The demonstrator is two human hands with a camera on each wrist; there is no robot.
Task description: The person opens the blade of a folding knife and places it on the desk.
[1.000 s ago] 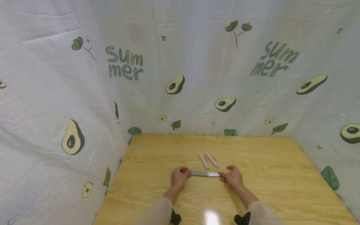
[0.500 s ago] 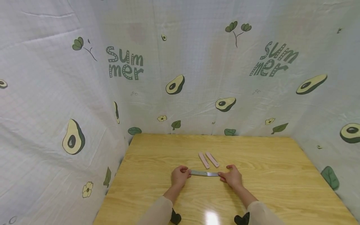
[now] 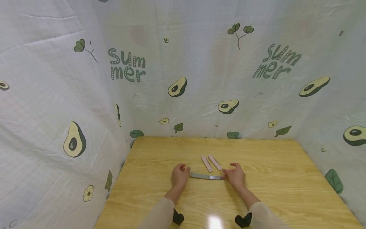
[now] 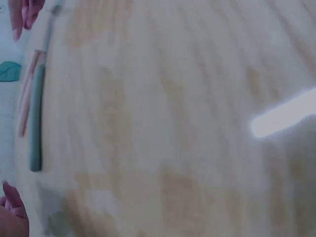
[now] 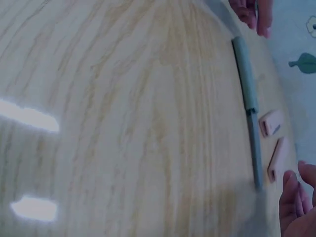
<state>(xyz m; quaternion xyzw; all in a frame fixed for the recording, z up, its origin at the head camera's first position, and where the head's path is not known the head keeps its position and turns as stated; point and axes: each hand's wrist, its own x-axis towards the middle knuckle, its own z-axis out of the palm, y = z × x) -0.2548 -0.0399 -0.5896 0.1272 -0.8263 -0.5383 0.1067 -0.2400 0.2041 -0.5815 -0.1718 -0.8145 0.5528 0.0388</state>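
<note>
A knife with a green handle point(image 3: 199, 176) lies unfolded on the wooden table, its metal blade point(image 5: 255, 148) pointing to the right. My left hand point(image 3: 180, 176) is beside the handle's end, fingers loosely bent, with a gap to the handle. In the right wrist view my right hand point(image 5: 297, 205) stands apart from the blade tip, thumb and fingers parted around nothing. Just beyond the knife lie two slim pink pieces, a left one point(image 3: 206, 163) and a right one point(image 3: 215, 162), slanted side by side, each with a small hole near its closer end.
The wooden table point(image 3: 154, 156) meets a pale curtain point(image 3: 197, 121) printed with avocados and leaves at the back and both sides. Light glares off the tabletop near its front.
Both hands have let go of the knife, the left from the handle and the right from the blade tip. The left drew back left; the right lifted slightly. The knife stays on the table.
</note>
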